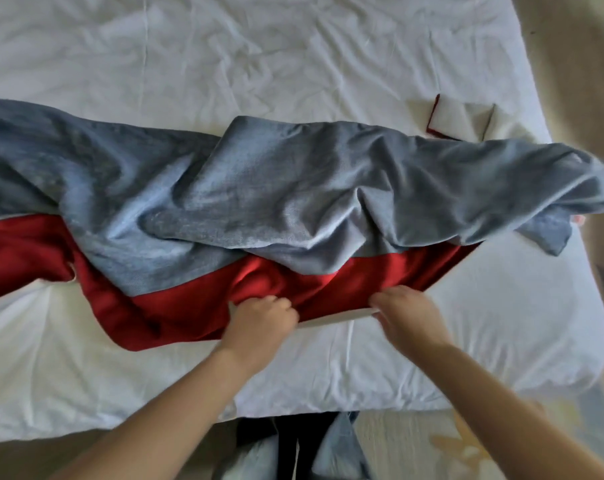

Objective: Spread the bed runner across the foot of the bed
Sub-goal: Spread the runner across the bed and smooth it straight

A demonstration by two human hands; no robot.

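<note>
Roughly halfway, judging by the lie of the long blue-grey woven bed runner with its red band (pixel 293 188). Reaches from the left edge of the frame to the right across the wrinkled white-sheeted bed (pixel 189 46), so already opened out lengthwise near the lower, presumably foot, end. Far from flat, though: heaped in deep folds at centre, doubled over itself at upper middle, twisted at lower left with the red band sagging toward the near bed edge, and draped past the mattress corner at the right.

Gripped at the near red edge, lower centre, by the left hand (pixel 262 320), fingers curled into the cloth. Pinched just beside that, along a pale hem, by the right hand (pixel 408 313), likewise curled, though somewhat blurred.

Left to do, probably: draw the near edge straight, shake out the folds, square both ends.

Just beside the runner's far edge at upper right, a small folded white cloth with a dark red border (pixel 460 119).
</note>
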